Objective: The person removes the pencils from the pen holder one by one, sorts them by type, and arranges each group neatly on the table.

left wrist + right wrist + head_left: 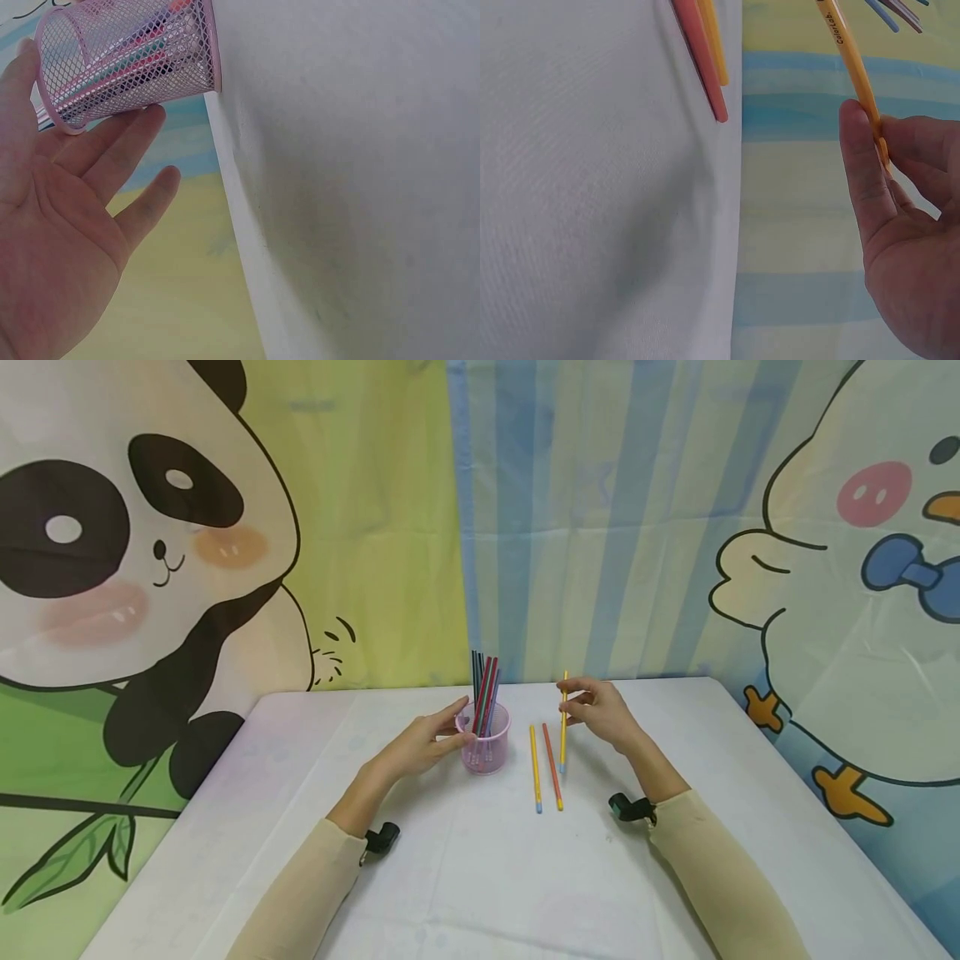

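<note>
The right hand [600, 714] pinches a yellow pencil [563, 720] between thumb and fingers near its upper part, so that it stands nearly upright with its lower end close to the counter [480, 877]. The left hand [420, 745] lies with straight fingers against the side of the pink mesh cup [485, 745]; its grip is open, touching and steadying rather than clasping.

Judged from this, the pencil is on its way to the cup, which already holds dark, red and blue pencils [483, 693]. To do it well, the pinch should stay firm but light, the pencil should rise clear of the rim and go down into a gap among the others, while the left hand holds the light cup against tipping.

Two more pencils, a second yellow pencil [534, 768] and an orange pencil [552, 767], lie side by side on the counter just beside the held one.

A white cloth covers the counter. Behind it hangs a cartoon backdrop: a panda [127, 552] on green at the left, blue stripes in the middle, a chick [862, 577] with a blue bow at the right.
</note>
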The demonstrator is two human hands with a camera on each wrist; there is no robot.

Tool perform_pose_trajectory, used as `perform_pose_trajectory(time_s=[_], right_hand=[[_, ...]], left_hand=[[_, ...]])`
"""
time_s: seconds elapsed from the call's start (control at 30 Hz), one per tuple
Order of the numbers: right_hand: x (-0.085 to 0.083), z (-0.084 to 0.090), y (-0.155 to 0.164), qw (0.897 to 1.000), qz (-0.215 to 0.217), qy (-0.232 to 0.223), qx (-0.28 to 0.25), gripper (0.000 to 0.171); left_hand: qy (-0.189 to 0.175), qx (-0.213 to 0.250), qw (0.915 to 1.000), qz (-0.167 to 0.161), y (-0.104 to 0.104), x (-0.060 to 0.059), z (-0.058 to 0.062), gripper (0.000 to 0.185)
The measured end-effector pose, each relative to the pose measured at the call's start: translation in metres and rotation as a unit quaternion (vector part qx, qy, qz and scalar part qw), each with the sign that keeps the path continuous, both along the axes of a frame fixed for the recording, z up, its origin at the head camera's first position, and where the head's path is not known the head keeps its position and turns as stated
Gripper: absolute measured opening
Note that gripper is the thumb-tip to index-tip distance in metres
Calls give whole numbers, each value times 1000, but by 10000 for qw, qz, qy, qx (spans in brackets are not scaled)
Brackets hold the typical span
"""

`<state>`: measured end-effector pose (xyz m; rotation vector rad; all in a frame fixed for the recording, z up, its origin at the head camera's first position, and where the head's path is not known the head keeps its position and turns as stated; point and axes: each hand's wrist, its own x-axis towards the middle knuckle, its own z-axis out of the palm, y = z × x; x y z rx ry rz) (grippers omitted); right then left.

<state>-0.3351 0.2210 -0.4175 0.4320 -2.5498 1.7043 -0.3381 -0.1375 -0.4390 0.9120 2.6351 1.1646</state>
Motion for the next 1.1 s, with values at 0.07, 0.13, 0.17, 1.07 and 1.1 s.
perform_pose_trajectory(time_s=[0.07,0.13,0.17,1.07,1.1], right_hand=[[0,-1,1,9999,30,-40,91,37],[0,-1,2,9998,57,-106,143,37],[0,-2,2,9997,75,-144,163,37],[-6,-11,9,9953,329,-829,381,39],[-6,-11,9,9951,326,-851,392,39]], left_hand=[[2,0,10000,-7,0,0,0,78],[-12,-22,10000,14,0,0,0,78],[-17,-26,10000,9,0,0,0,78],[1,21,10000,-49,-1,-1,-1,78],[3,16,10000,-53,-1,-1,-1,78]])
